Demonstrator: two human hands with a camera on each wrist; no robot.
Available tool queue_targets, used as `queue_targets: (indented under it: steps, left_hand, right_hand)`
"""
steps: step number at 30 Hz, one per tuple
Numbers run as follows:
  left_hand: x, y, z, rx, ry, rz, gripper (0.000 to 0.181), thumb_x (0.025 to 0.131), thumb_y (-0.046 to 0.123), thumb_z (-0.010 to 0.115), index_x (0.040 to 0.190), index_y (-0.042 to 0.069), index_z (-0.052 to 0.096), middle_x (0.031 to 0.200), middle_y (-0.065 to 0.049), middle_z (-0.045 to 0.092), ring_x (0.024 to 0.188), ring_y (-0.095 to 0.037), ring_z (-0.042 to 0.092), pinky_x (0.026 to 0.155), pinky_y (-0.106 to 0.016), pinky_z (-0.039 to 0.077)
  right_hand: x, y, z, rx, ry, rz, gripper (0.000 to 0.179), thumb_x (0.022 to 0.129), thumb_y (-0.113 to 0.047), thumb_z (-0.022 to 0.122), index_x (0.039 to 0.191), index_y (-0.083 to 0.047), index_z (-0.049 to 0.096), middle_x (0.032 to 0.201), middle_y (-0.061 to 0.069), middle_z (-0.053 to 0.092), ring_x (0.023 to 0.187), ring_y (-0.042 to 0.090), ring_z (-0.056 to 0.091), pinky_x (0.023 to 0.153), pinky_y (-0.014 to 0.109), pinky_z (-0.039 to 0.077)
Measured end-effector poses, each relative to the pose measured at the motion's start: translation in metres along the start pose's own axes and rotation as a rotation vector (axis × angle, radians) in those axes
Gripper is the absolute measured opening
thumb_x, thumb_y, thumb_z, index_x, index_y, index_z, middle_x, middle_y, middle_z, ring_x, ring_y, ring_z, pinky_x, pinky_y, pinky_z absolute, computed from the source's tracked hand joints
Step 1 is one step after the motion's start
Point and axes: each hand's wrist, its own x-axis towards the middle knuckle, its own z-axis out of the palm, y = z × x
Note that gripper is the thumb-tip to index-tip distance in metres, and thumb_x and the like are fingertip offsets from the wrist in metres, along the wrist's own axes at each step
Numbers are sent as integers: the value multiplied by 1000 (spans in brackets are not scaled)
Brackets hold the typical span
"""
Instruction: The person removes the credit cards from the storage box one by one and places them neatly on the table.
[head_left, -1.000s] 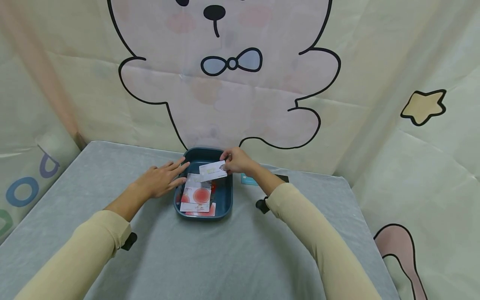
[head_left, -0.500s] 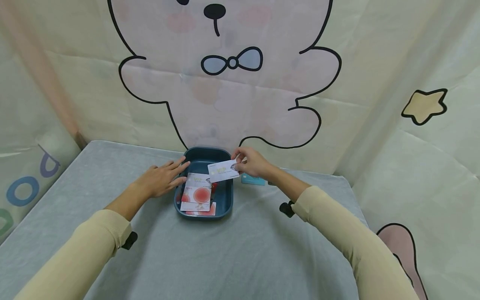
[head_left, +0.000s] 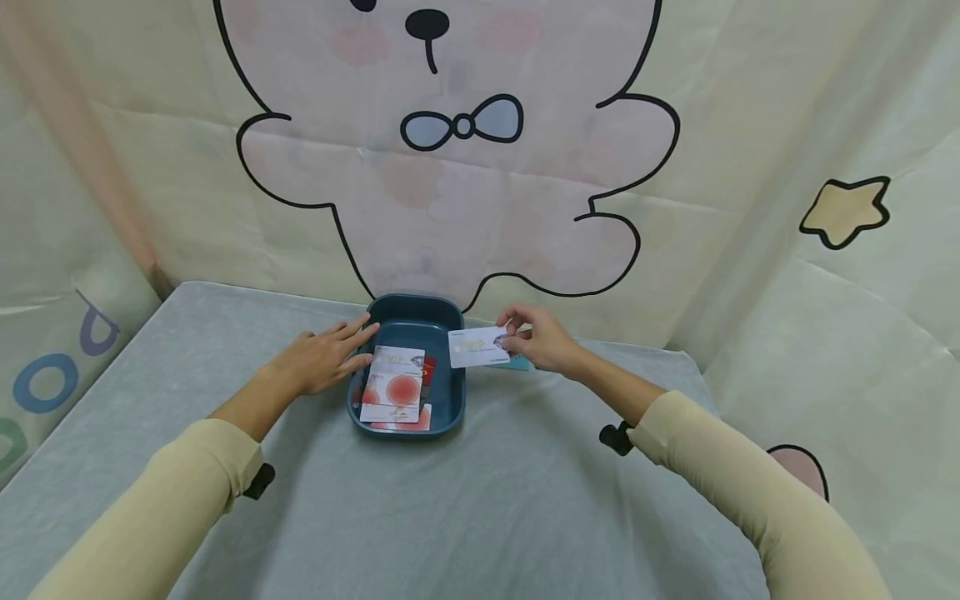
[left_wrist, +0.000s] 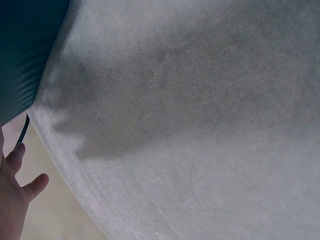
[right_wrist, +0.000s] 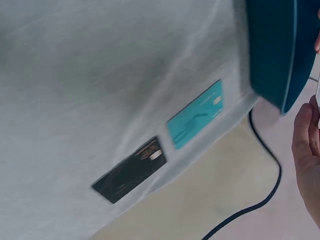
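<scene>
Displaced rightward since the earlier frames, a white VIP card (head_left: 472, 348) is pinched between thumb and fingers of the right hand (head_left: 543, 342), its left end overlapping the right rim of a blue tray (head_left: 450, 404). Left hand (head_left: 322, 360): fingers extended and spread at the tray's left rim. Overlapping cards (head_left: 392, 390) lie inside; a turquoise card (right_wrist: 196, 116) and a black card (right_wrist: 131, 170) lie beside it on grey cloth (head_left: 480, 517).

Just a strip of flat turquoise plastic card (head_left: 517, 364) peeks past the right hand (head_left: 546, 342) and rectangular white plastic card (head_left: 474, 347) in the head view! A red plastic card (head_left: 428, 372) is half-buried; fine print's unreadable.
</scene>
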Motion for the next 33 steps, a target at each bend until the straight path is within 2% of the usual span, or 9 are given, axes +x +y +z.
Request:
queue_targets:
  steps: [7, 9, 14, 16, 20, 28, 33]
  left_hand:
    - [1, -1, 1, 2, 8, -1, 65, 105, 44, 44, 158, 12, 26, 163, -18, 21, 142, -48, 31, 106, -71, 28]
    - [1, -1, 2, 0, 6, -1, 65, 105, 44, 44, 158, 12, 26, 163, -17, 21, 142, -48, 30, 106, -71, 28]
    - [2, -2, 2, 5, 6, -4, 65, 105, 44, 43, 159, 12, 25, 164, -17, 20, 142, -48, 30, 106, -71, 28]
    - [2, -2, 3, 7, 4, -7, 65, 105, 44, 43, 159, 13, 25, 164, -17, 20, 143, -48, 30, 106, -71, 28]
    - [2, -1, 3, 4, -2, -8, 65, 105, 44, 43, 159, 13, 24, 164, -17, 19, 143, -47, 29, 107, -71, 27]
    - [1, 1, 1, 1, -1, -12, 65, 105, 44, 44, 159, 12, 25, 164, -17, 20, 143, -48, 29, 106, -72, 27]
    - [1, 1, 1, -4, -5, -14, 65, 105, 44, 44, 159, 12, 25, 164, -18, 20, 143, -48, 29, 106, -73, 27]
  right_hand:
    - [-13, 21, -13, 21, 28, 61, 23, 94, 5, 61, 116, 3, 57, 97, 15, 52, 84, 26, 67, 69, 28, 56]
    - [-15, 30, -14, 17, 41, 77, 23, 94, 6, 62, 116, 4, 58, 96, 14, 52, 83, 25, 65, 68, 29, 56]
    - [-15, 56, -15, 33, 46, 78, 24, 91, 11, 62, 114, 9, 58, 90, 13, 52, 79, 22, 60, 78, 44, 59]
    - [-14, 67, -13, 33, 45, 91, 24, 90, 12, 62, 114, 10, 58, 88, 12, 53, 77, 20, 58, 79, 45, 59]
    - [-15, 85, -10, 3, 35, 121, 24, 89, 12, 62, 112, 10, 59, 84, 9, 54, 75, 17, 55, 75, 39, 59]
    - [-16, 96, -5, -54, 14, 175, 23, 88, 7, 68, 110, 6, 61, 82, 9, 57, 74, 18, 53, 63, 24, 49]
    - [-15, 99, 0, -129, 1, 209, 21, 88, 2, 71, 107, 3, 62, 79, 7, 57, 70, 16, 52, 59, 25, 45]
